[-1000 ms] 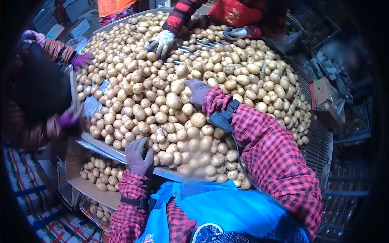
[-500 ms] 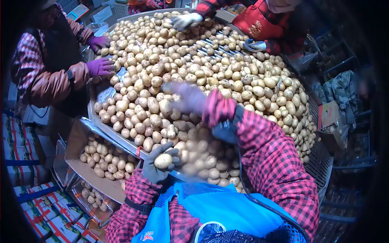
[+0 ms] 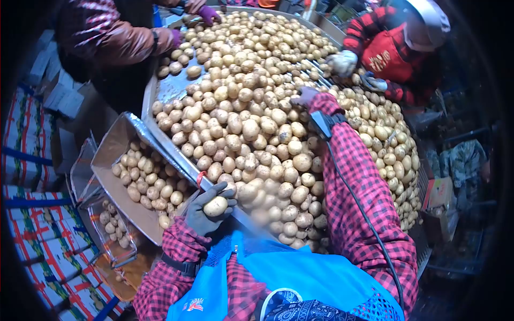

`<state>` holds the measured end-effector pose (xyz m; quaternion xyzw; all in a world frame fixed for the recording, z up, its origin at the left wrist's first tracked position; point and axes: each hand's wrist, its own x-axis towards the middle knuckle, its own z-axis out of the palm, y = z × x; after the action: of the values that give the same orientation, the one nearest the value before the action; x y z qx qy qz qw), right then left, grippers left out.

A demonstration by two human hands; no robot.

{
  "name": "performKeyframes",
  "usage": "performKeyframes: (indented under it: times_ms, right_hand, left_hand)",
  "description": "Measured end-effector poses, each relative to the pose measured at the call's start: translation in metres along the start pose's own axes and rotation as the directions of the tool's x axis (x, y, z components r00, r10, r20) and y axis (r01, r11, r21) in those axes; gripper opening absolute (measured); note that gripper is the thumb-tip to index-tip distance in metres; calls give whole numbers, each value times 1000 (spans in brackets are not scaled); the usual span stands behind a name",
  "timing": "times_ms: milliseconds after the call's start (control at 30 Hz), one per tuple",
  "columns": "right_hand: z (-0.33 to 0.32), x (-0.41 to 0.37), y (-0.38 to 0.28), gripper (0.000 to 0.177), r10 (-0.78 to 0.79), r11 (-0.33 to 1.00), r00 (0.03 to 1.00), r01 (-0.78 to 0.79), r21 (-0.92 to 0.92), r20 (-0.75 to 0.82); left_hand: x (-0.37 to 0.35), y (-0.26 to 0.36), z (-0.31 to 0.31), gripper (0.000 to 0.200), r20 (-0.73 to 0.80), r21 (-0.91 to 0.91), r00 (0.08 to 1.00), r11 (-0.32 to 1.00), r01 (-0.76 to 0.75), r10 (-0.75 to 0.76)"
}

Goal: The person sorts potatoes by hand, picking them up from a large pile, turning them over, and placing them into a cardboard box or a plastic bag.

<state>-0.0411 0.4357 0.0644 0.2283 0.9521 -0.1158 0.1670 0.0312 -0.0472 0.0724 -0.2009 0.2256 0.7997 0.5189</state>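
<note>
A pale potato point(image 3: 215, 206) rests in the palm of my left hand point(image 3: 201, 209), whose grey-gloved fingers curl round it beside the near metal rim of the sorting table. My right hand point(image 3: 305, 96), in a purplish glove, reaches far over the heap of potatoes point(image 3: 249, 128). Its fingers look stretched out on the potatoes near the middle of the table; no potato shows in its grasp, though the fingertips are partly hard to make out. A device point(image 3: 322, 124) with a black cable is strapped to my right wrist.
A cardboard box of potatoes point(image 3: 155, 187) stands below the table's left edge, with a smaller lined container point(image 3: 110, 227) beneath. Two co-workers' gloved hands touch the potatoes: purple gloves point(image 3: 209, 15) far left, white gloves point(image 3: 342, 63) far right. Stacked printed cartons point(image 3: 48, 230) fill the left side.
My right hand has moved away from me, further up the heap. My left hand keeps the potato. The co-workers' hands have shifted, and the view has turned slightly.
</note>
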Motion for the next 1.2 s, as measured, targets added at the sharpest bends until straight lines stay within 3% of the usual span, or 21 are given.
performKeyframes:
  times_ms: [33, 67, 100, 167, 200, 233, 267, 333, 367, 433, 467, 500, 533, 600, 633, 767, 867, 1033, 1100, 1167, 1200]
  right_hand:
    - [-6, -9, -4, 70, -31, 999, 998, 30, 15, 57]
    - [5, -6, 9, 73, -215, 969, 972, 225, 104, -95]
    - [12, 0, 18, 73, -196, 977, 975, 203, 60, -106]
    - [-10, -46, -25, 65, -228, 874, 966, 259, 411, -125]
    - [-3, -18, -4, 60, -59, 966, 997, 71, 248, -56]
    - [25, 29, 44, 46, -15, 999, 942, 32, 43, -335]
    - [26, 42, 54, 32, -8, 976, 893, 104, 190, -449]
    - [-16, -20, -33, 25, 87, 969, 926, 6, 246, -367]
    - [-7, -3, -23, 29, 65, 962, 954, 19, 274, -294]
    - [15, 28, 0, 39, -381, 921, 762, 261, -290, -523]
    - [29, 34, 2, 49, -295, 950, 853, 212, -231, -431]
    - [33, 43, 11, 51, -217, 972, 971, 225, 71, -100]
    - [42, 48, 18, 51, -93, 909, 993, 58, 412, 67]
    - [55, 66, 47, 54, -338, 922, 910, 371, 109, -239]
    - [24, 14, -3, 56, -133, 972, 980, 159, 175, -150]
    - [35, 18, 21, 60, -110, 946, 986, 142, 291, -123]
    - [30, -8, -4, 63, -57, 926, 995, 84, 368, -85]
    - [26, -23, -22, 65, 39, 980, 979, 2, 199, -202]
    - [20, -27, -23, 64, 76, 901, 984, 2, 433, -161]
    - [16, -29, -23, 66, -156, 482, 958, 286, 828, -241]
    - [14, -34, -21, 67, -212, 321, 958, 254, 912, -192]
  left_hand:
    - [-4, 1, 0, 31, -8, 4, 1000, 1000, -2, 2]
    - [6, 4, -11, 28, 25, -22, 999, 999, 43, -43]
    - [5, -2, -24, 28, 29, 52, 999, 998, -34, 33]
    - [-3, -4, -24, 34, 87, 71, 993, 994, -80, 74]
    - [-3, -3, -27, 40, 141, 21, 989, 999, -43, 40]
    - [3, -4, -43, 46, 308, -100, 951, 994, 40, -7]
    - [-2, -10, -38, 47, 254, 150, 960, 976, -160, 118]
    - [-1, -3, -43, 44, 247, -33, 968, 999, -30, 37]
    - [1, -3, -44, 42, 190, -61, 982, 998, 26, -14]
    - [-4, -9, -47, 37, 207, -83, 978, 996, 39, -21]
    - [-13, -16, -47, 34, 206, 122, 966, 976, -183, 156]
    - [-14, -20, -44, 32, 271, 305, 912, 871, -385, 308]
    - [-11, -13, -44, 30, 184, 183, 958, 949, -255, 221]
    - [-9, 0, -38, 27, 136, -7, 987, 996, -88, 88]
    - [-17, 3, -32, 25, 152, -76, 985, 995, -71, 81]
    - [-26, 5, -29, 35, -42, 27, 995, 996, -90, 91]
    - [-24, 4, -28, 40, 19, 5, 997, 997, -81, 80]
    - [-16, 1, -30, 45, 145, -56, 989, 998, -33, 40]
    - [-16, 0, -31, 44, 88, 2, 995, 998, -56, 55]
    - [-16, 1, -31, 42, 91, 1, 995, 999, -50, 50]
    - [-14, 1, -34, 43, 93, -2, 994, 999, -53, 53]
